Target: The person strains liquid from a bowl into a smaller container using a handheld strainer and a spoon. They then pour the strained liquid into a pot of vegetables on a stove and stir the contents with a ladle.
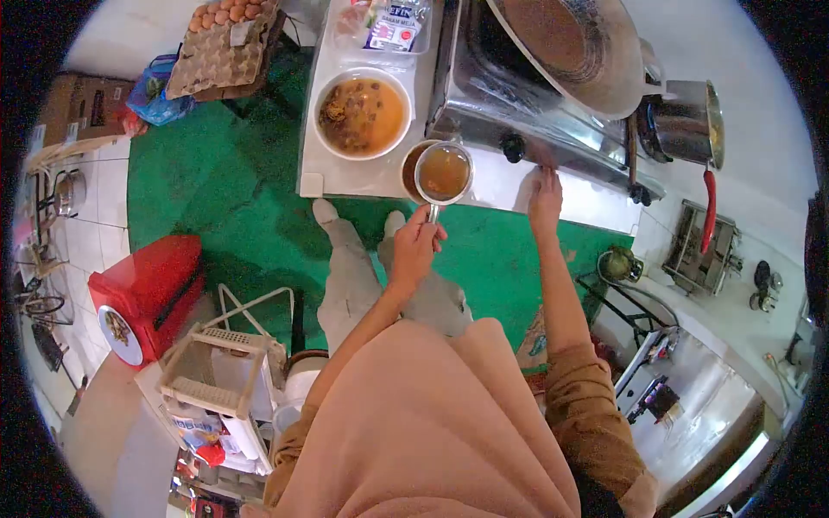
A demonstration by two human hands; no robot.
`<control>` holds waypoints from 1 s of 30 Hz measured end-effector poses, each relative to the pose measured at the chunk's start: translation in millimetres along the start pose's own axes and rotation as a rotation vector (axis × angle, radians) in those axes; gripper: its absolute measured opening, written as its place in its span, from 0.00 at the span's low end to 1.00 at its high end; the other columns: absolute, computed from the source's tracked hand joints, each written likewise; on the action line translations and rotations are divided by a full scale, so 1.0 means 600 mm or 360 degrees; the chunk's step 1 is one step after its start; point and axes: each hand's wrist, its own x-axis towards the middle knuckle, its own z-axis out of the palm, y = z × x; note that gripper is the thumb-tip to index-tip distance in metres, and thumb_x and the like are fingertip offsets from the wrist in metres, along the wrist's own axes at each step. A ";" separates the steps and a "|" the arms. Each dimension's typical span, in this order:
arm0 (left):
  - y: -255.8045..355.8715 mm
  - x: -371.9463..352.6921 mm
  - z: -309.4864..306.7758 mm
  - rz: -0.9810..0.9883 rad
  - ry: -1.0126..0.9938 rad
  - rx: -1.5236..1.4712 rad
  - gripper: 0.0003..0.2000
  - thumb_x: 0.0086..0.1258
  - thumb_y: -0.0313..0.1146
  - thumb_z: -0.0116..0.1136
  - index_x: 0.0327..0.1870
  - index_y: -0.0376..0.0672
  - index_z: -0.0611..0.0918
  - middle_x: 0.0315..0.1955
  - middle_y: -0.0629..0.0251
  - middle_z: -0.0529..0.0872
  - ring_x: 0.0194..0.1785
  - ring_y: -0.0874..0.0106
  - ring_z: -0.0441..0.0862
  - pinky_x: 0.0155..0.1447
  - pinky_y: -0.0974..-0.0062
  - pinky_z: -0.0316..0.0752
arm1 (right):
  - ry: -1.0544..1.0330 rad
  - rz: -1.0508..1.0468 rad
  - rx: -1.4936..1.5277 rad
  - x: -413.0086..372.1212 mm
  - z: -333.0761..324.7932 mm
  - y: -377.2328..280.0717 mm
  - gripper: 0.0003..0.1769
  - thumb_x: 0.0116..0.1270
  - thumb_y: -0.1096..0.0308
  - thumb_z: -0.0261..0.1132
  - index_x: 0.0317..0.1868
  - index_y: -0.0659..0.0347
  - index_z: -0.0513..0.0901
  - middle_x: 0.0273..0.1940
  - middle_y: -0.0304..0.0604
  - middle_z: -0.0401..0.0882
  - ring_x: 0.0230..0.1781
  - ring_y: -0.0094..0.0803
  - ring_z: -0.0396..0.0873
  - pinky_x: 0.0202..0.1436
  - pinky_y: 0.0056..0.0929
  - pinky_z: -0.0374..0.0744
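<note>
The left forearm (361, 335) slants forward and inward from the person's side, bringing the left grip (416, 249) out ahead of the body near its midline, with the fingers curled closed and the back of the wrist turned up. The right forearm (563, 285) reaches almost straight ahead, well apart from the left. At its end, the right grip (546, 203) points forward, its fingertips too small to read clearly.

Left grip (420, 242): around the handle (433, 213) of a round utensil (444, 173), upper centre, overlapping a brown vessel (409, 175)
Right grip (545, 198): across the near edge of the surface (496, 182), right of centre
White bowl (322, 142): orange liquid (386, 97), upper centre-left
Wide pan (561, 43): over the stove (544, 129), upper right
</note>
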 end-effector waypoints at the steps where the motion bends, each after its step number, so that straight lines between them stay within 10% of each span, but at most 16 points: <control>1: 0.000 -0.001 -0.002 -0.0014 -0.0010 -0.0045 0.15 0.66 0.29 0.42 0.51 0.41 0.77 0.23 0.69 0.79 0.21 0.82 0.71 0.24 0.82 0.67 | -0.0036 0.0108 -0.0007 0.002 0.007 0.002 0.19 0.64 0.70 0.57 0.56 0.62 0.73 0.52 0.58 0.73 0.51 0.56 0.72 0.54 0.48 0.72; 7: -0.017 -0.002 -0.005 -0.0049 0.0037 -0.0136 0.15 0.67 0.27 0.42 0.52 0.40 0.77 0.23 0.69 0.79 0.22 0.81 0.72 0.26 0.82 0.67 | -0.0304 0.0155 -0.0084 0.017 -0.012 0.007 0.08 0.63 0.66 0.58 0.36 0.63 0.78 0.36 0.54 0.77 0.41 0.51 0.76 0.43 0.45 0.74; 15: -0.008 -0.005 0.000 -0.0090 0.0097 -0.0184 0.16 0.67 0.27 0.42 0.54 0.41 0.77 0.23 0.69 0.79 0.21 0.82 0.71 0.25 0.82 0.67 | -0.0736 0.0318 0.0405 -0.024 -0.054 0.027 0.11 0.66 0.63 0.58 0.33 0.64 0.76 0.29 0.50 0.80 0.28 0.43 0.80 0.34 0.37 0.78; 17: -0.010 -0.003 0.000 -0.0078 0.0081 -0.0185 0.16 0.67 0.27 0.42 0.53 0.41 0.77 0.23 0.69 0.79 0.21 0.82 0.71 0.24 0.82 0.67 | -0.0986 0.1179 0.1545 -0.053 -0.081 0.011 0.08 0.67 0.66 0.57 0.34 0.63 0.76 0.26 0.44 0.78 0.24 0.34 0.78 0.30 0.31 0.78; 24: -0.006 -0.007 0.000 -0.0103 0.0089 -0.0141 0.14 0.68 0.28 0.43 0.52 0.40 0.78 0.22 0.69 0.79 0.20 0.82 0.71 0.24 0.83 0.66 | -0.0779 0.1289 0.1294 -0.123 -0.177 -0.091 0.07 0.67 0.72 0.55 0.42 0.62 0.78 0.28 0.41 0.77 0.24 0.28 0.76 0.30 0.29 0.77; 30: 0.000 -0.015 0.004 -0.0089 0.0122 -0.0100 0.12 0.71 0.30 0.45 0.50 0.39 0.78 0.21 0.69 0.79 0.20 0.82 0.71 0.24 0.82 0.67 | -0.0549 -0.0078 0.0672 -0.041 -0.226 -0.235 0.17 0.64 0.74 0.58 0.54 0.55 0.78 0.34 0.43 0.78 0.31 0.39 0.78 0.35 0.35 0.78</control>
